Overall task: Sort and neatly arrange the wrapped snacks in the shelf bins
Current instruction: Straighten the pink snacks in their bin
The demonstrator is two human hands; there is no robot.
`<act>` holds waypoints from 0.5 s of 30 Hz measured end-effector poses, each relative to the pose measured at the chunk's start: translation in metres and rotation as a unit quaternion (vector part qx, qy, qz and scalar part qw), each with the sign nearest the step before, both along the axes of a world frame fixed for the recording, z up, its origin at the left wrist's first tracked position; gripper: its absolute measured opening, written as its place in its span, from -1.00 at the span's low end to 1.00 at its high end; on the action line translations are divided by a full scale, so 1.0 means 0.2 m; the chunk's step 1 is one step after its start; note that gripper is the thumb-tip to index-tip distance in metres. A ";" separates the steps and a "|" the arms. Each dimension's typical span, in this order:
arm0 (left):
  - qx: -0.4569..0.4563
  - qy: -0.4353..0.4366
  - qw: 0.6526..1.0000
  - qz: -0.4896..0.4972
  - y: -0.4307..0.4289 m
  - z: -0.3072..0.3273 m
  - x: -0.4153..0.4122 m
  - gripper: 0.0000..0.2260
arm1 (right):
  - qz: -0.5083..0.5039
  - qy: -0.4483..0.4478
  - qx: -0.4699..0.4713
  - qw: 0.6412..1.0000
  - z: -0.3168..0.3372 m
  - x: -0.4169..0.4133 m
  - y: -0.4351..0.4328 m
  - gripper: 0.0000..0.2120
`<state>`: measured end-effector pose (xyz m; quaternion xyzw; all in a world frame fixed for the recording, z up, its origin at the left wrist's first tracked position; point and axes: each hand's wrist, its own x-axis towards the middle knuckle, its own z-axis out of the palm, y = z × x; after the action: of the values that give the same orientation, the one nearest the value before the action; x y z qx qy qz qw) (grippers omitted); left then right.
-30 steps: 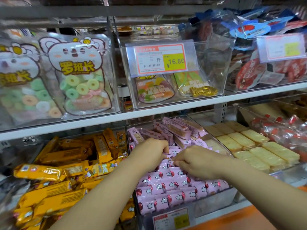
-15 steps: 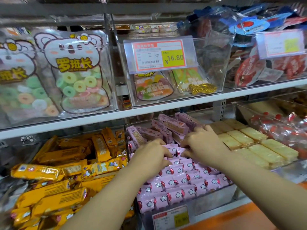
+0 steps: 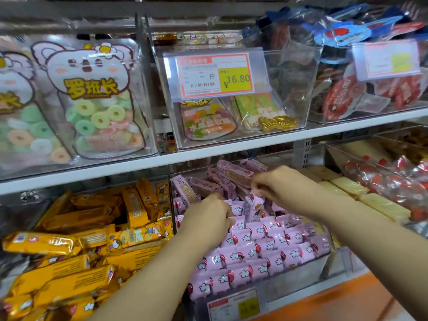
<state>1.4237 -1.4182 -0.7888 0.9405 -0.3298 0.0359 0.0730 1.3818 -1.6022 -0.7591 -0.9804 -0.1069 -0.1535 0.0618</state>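
Head view: my right fingers (image 3: 257,184) pinch a pink snack (image 3: 253,208), my left fingers (image 3: 223,210) curl, hold unclear; a slip could topple the rows (image 3: 266,247) at six o'clock.

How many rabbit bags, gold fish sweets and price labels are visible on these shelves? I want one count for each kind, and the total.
Rabbit bags: 2
Gold fish sweet: 1
Price labels: 3
Total: 6

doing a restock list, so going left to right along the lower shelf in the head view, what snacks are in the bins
yellow snacks → pink snacks → pale bars → red candies
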 end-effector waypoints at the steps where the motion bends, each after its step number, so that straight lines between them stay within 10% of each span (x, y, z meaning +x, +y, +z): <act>1: 0.007 -0.010 1.000 0.004 -0.01 0.00 0.00 -0.76 | 0.002 0.013 -0.020 1.000 0.00 0.00 0.01 -0.95; 7: 0.061 -0.020 0.998 0.019 -0.05 0.01 0.00 -0.75 | 0.008 0.044 -0.158 0.986 -0.12 0.02 0.09 -0.84; 12: 0.075 0.055 0.996 -0.017 0.01 0.03 0.03 -0.73 | 0.008 0.059 -0.083 0.995 -0.09 0.00 0.07 -0.80; 15: -0.067 0.129 0.989 -0.022 0.07 0.04 0.05 -0.82 | -0.012 -0.010 0.023 1.000 -0.05 -0.05 0.05 -0.82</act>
<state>1.4328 -1.4038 -0.7811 0.9227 -0.3351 -0.0653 0.1791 1.3727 -1.5921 -0.7698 -0.9783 -0.0922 -0.1663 0.0818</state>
